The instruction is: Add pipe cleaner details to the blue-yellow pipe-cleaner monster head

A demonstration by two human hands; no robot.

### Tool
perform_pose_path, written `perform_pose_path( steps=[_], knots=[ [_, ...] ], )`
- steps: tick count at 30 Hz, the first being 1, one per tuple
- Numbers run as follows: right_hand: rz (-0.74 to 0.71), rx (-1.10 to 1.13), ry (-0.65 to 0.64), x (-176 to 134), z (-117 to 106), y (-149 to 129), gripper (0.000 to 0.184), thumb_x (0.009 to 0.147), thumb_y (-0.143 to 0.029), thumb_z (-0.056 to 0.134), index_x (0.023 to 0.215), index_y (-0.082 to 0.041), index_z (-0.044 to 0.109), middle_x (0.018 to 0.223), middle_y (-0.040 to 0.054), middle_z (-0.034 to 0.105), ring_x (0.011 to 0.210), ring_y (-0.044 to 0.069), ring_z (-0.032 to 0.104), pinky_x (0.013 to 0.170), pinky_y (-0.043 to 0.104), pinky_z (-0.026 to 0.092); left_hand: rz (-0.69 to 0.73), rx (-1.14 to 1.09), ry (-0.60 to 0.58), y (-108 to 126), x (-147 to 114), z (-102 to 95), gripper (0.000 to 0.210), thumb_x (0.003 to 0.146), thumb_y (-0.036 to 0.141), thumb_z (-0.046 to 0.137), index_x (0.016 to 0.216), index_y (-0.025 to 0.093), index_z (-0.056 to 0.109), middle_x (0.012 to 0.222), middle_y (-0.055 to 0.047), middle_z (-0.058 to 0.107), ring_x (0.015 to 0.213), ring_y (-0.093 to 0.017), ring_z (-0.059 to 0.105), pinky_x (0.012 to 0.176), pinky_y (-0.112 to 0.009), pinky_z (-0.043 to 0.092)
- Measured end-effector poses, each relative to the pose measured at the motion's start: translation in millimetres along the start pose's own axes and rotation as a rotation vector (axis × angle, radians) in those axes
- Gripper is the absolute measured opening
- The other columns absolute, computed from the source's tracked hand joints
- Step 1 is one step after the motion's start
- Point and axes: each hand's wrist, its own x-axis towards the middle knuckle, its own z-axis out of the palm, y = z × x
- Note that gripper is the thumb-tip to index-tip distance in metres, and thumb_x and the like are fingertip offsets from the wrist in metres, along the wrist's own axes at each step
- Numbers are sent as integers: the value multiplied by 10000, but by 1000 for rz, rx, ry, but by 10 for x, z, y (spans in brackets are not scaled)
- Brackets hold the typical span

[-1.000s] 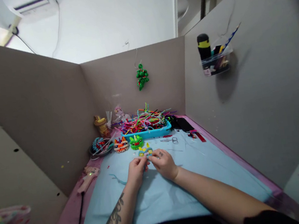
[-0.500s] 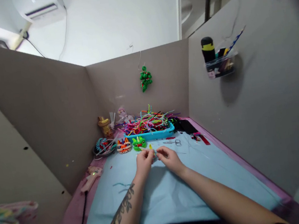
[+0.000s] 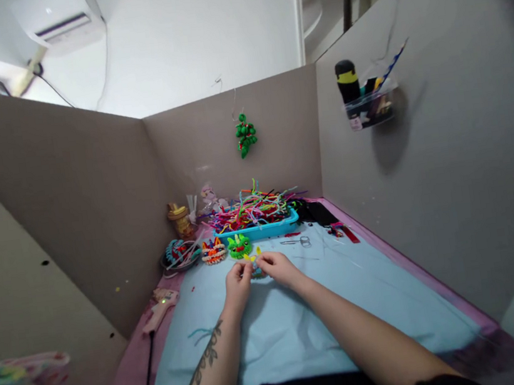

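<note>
Over the blue sheet [image 3: 299, 332], both my hands pinch a small light-blue and yellow pipe-cleaner figure [image 3: 257, 272] between them. My left hand [image 3: 237, 283] is closed on its left side, fingertips and thumb together. On the other side my right hand [image 3: 280, 269] has thumb and finger closed at its upper right edge. Two yellow points stick up at the figure's top; my fingers cover part of the rest. Just beyond stand a green pipe-cleaner head [image 3: 239, 246] and an orange and white one [image 3: 213, 251]. Scissors [image 3: 297, 242] lie to the right.
A blue tray [image 3: 267, 232] heaped with pipe cleaners [image 3: 254, 210] stands at the back. At left are a bowl [image 3: 181, 264] and a pink glue gun [image 3: 161, 309] with a black cord. Grey panels [image 3: 227, 111] enclose the table; a clear box [image 3: 371, 108] hangs at right.
My hands have moved slightly apart, and more of the blue and yellow figure shows between them. The whole view has shifted a little.
</note>
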Motion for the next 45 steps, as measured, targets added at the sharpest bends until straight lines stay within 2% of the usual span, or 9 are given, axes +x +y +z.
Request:
perform_pose_path(
  steps=[3,10,15,18,22,28,35,45],
  knots=[
    [-57,6,29,-87,-11,23,233,773,-303,497,606,-157,571,527,-33,511,523,94,454,510,197,343,6,28,-2,-20,-12,9,280,749,427,552,670,161,596,597,-1,587,578,-130,529,556,-223,401],
    [-20,154,-67,-128,-69,11,194,746,-318,537,650,-152,561,546,-30,520,497,91,455,499,205,359,56,97,13,-16,-28,27,211,752,355,545,678,163,594,595,5,578,566,-126,520,554,-224,407],
    [-3,217,-33,-109,-113,14,201,738,-336,549,660,-152,538,519,-43,492,489,88,446,512,211,364,127,118,13,-3,-46,42,196,731,348,586,793,169,639,787,-45,636,695,-154,573,608,-238,443],
    [-34,221,-44,-110,-119,32,206,746,-343,541,668,-152,533,544,-41,497,509,89,452,532,215,371,169,156,-13,-13,-52,41,180,745,339,576,754,182,663,771,-57,639,713,-168,572,620,-249,438],
    [-101,100,8,-111,-115,60,180,768,-312,521,692,-154,557,592,-30,518,556,99,468,549,213,374,192,180,-50,-13,-54,37,182,756,332,563,750,195,683,748,-60,637,713,-175,560,637,-262,431],
    [-238,-142,116,-129,-109,58,130,793,-238,500,735,-167,593,683,1,581,664,134,524,619,234,407,155,154,-34,25,-65,31,185,742,339,576,719,190,682,756,-59,653,718,-175,568,627,-253,429],
    [-402,-361,194,-163,-76,102,116,818,-185,483,810,-185,599,779,31,607,756,160,556,704,270,425,85,144,4,-56,-42,28,204,731,330,588,739,157,697,746,-70,677,716,-180,596,648,-263,447],
    [-433,-438,280,-203,-41,78,89,817,-177,506,815,-201,591,841,41,572,766,161,558,701,268,453,-15,33,-41,-52,-23,38,236,701,352,612,739,138,703,685,-50,680,616,-155,590,582,-241,444]
  ],
)
